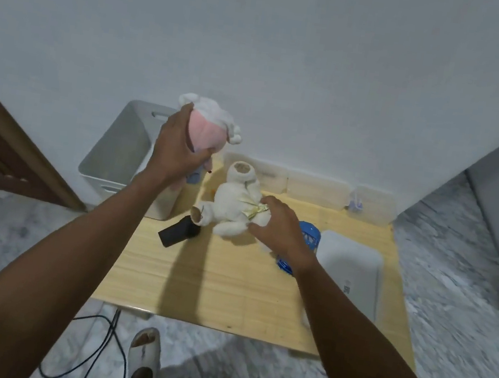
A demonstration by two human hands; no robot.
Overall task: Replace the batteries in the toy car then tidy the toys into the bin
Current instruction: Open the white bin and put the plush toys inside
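Observation:
My left hand (180, 144) grips a pink and white plush toy (210, 125) and holds it in the air beside the grey bin (119, 151), which stands on the floor left of the table. A white teddy bear (233, 205) with a yellowish bow lies on the wooden table (228, 282). My right hand (281, 225) rests on the bear's lower body, fingers curled around it. A black toy part (178, 231) lies by the bear's foot. A blue toy (310, 236) sits partly hidden behind my right hand.
A white lid or tray (351, 277) lies at the table's right side. Translucent plastic boxes (315, 187) line the back edge against the wall. A black cable (97, 347) runs on the marble floor near my feet. A wooden door frame (7, 148) stands at the left.

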